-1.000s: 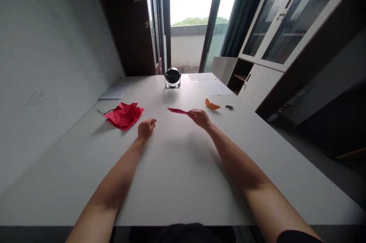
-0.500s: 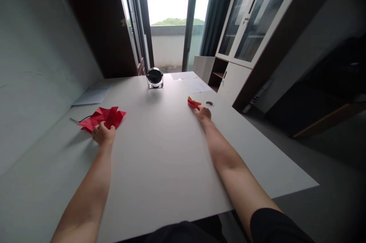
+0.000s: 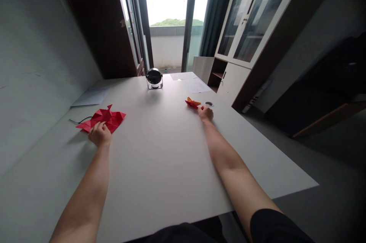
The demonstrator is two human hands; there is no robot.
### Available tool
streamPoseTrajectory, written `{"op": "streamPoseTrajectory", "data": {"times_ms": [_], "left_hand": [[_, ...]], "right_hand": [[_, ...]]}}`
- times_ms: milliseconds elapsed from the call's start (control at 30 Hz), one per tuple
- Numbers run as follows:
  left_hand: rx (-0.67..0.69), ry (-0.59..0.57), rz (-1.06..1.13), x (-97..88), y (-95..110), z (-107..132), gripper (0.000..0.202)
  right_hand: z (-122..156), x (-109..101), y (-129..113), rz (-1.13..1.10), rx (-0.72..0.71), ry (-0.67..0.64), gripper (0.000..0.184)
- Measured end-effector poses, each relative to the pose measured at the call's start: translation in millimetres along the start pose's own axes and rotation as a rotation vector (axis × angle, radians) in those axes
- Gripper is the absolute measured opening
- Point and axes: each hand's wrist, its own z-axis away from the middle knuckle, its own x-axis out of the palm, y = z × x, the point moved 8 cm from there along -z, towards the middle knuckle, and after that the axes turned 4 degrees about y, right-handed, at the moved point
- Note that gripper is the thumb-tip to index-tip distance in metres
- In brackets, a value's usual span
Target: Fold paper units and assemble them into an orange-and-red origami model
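Observation:
On the left of the table lies a red sheet of creased origami paper (image 3: 108, 118), partly unfolded, with one small peak standing up at its far side. My left hand (image 3: 99, 133) is at its near edge, fingers curled over the paper; the part beneath them is hidden. Farther right is a small red and orange origami piece (image 3: 192, 103) with pointed flaps. My right hand (image 3: 205, 113) is closed at its right end, fingertips against it. A white roll of tape (image 3: 209, 104) lies just beyond that hand.
A round black lamp or fan on a metal stand (image 3: 154, 78) stands at the far side of the white table (image 3: 160, 151). Sheets of paper (image 3: 200, 86) lie at the far right, and a pale folder (image 3: 90, 96) lies at the left by the wall. A thin dark cord (image 3: 82, 119) runs behind the red paper.
The red paper has spread flatter, and my left hand has shifted slightly left and its thumb has drawn in. My right hand has moved a little right; more of the small origami piece shows.

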Motion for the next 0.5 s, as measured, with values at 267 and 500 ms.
{"op": "streamPoseTrajectory", "data": {"times_ms": [267, 500], "left_hand": [[0.417, -0.13, 0.076, 18.2, 76.4, 27.8, 0.036], [0.702, -0.394, 0.179, 31.8, 128.7, 71.0, 0.034]], "right_hand": [[10.8, -1.0, -26.9, -0.032, -0.149, 0.039, 0.036], [27.5, -3.5, -56.2, -0.071, -0.314, 0.0, 0.037]]}}
